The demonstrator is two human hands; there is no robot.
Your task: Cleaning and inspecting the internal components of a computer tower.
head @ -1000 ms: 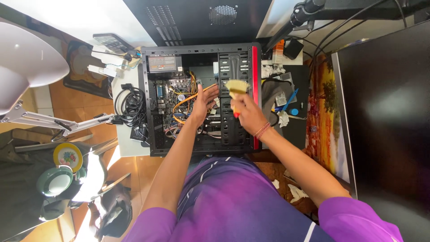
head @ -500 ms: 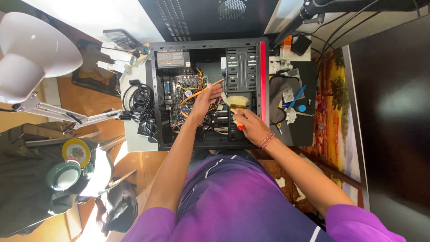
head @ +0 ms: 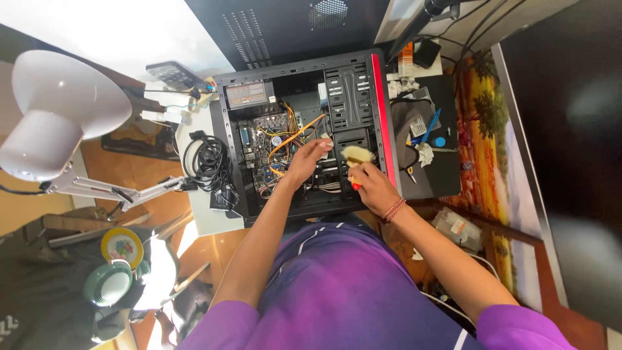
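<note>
Purple short-sleeved shirt, red bracelets at right wrist

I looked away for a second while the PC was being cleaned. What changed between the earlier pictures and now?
The right hand moved the brush from the top edge of the drive cage down into the open computer case, bristles now beside the lower bays. The left hand eased slightly toward the orange cables. The brush remains gripped; the case, the desk lamp and the cable coil stayed put.

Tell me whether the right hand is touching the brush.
Touching. The head view shows the right hand closed around the handle of the brush, its pale bristles sticking out above the fingers, over the open computer case.
</note>
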